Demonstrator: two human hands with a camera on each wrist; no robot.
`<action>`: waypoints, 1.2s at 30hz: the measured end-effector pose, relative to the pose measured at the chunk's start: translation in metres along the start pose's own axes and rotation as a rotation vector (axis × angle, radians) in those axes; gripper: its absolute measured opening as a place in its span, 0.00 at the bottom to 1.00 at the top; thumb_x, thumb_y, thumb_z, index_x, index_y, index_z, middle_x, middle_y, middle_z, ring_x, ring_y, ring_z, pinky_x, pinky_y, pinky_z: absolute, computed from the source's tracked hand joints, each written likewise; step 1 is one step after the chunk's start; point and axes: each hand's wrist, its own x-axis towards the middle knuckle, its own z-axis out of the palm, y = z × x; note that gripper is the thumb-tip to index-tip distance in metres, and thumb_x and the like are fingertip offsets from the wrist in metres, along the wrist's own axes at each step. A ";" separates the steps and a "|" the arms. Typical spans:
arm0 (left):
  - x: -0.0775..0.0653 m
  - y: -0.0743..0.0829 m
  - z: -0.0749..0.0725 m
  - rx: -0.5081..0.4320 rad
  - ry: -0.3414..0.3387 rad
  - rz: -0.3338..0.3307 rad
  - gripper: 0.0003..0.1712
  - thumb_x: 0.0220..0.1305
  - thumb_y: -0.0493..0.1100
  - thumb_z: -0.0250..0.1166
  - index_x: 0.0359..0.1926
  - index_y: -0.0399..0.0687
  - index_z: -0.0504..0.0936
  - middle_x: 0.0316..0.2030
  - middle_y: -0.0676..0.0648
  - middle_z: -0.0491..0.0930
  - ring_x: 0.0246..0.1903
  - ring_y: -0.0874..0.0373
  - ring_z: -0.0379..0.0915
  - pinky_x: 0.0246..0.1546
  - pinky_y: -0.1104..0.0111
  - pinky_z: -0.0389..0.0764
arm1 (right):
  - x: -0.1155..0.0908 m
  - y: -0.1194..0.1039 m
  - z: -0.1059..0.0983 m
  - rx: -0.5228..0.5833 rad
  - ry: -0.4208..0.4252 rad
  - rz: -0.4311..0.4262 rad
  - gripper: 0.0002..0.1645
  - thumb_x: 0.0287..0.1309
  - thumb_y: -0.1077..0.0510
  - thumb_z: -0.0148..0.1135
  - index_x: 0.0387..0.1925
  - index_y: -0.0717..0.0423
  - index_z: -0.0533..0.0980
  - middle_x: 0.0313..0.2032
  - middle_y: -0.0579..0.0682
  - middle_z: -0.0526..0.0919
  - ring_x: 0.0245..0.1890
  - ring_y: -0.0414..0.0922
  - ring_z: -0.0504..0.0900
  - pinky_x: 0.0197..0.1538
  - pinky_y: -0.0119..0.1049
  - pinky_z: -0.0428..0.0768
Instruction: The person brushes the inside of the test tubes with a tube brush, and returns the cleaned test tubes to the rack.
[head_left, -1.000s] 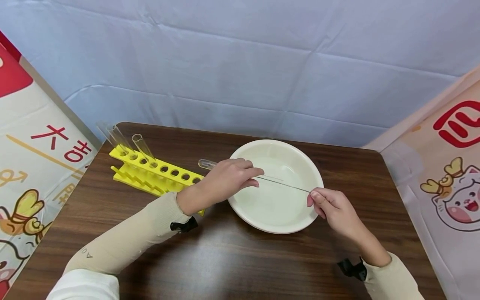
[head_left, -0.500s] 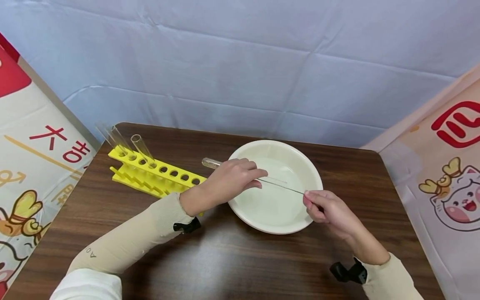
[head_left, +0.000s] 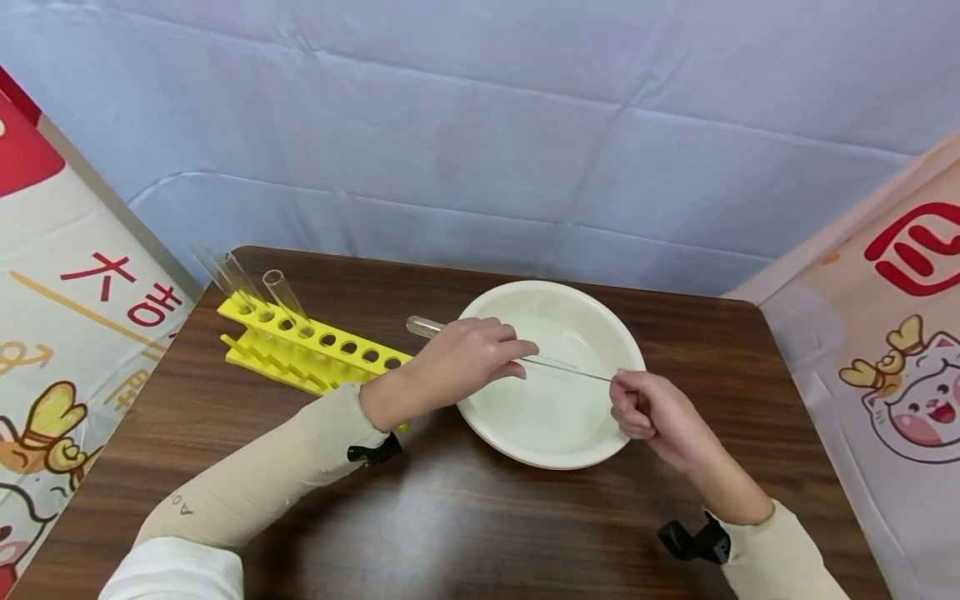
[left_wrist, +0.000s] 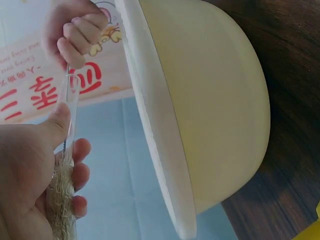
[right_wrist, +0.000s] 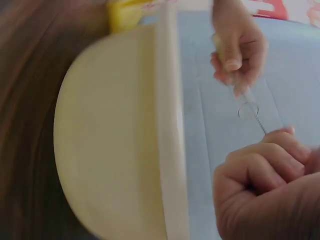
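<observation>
Test tube [head_left: 425, 327] gripped in curled left hand [head_left: 471, 355], pointing toward right hand [head_left: 658, 414], pinching brush wire [head_left: 594, 376].

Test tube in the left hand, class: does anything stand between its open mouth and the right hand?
Only the brush's wire handle, which runs out of the test tube's mouth to the right hand. Nothing else visible stands in that gap.

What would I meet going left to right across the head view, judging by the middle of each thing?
Left cartoon banner, yellow rack, left hand, white basin, right hand, right cartoon banner.
</observation>
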 end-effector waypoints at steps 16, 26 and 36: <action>0.001 0.002 -0.001 0.055 0.031 0.022 0.16 0.66 0.53 0.70 0.50 0.53 0.88 0.33 0.55 0.85 0.34 0.61 0.80 0.40 0.72 0.81 | 0.002 0.005 0.003 0.326 -0.064 0.056 0.17 0.64 0.66 0.20 0.20 0.54 0.49 0.17 0.47 0.43 0.16 0.45 0.39 0.22 0.35 0.36; 0.001 -0.001 -0.002 0.066 0.063 0.030 0.17 0.68 0.55 0.68 0.50 0.53 0.87 0.31 0.55 0.84 0.31 0.62 0.78 0.34 0.72 0.81 | -0.003 0.007 0.002 0.255 0.021 -0.064 0.15 0.61 0.68 0.19 0.21 0.55 0.48 0.17 0.48 0.42 0.16 0.46 0.38 0.23 0.38 0.35; 0.000 -0.006 -0.006 0.049 0.080 0.013 0.16 0.66 0.53 0.71 0.49 0.52 0.88 0.27 0.55 0.82 0.28 0.63 0.77 0.30 0.73 0.80 | -0.007 0.014 -0.002 -0.140 0.290 -0.357 0.17 0.61 0.75 0.30 0.18 0.62 0.53 0.18 0.54 0.49 0.17 0.50 0.45 0.21 0.42 0.45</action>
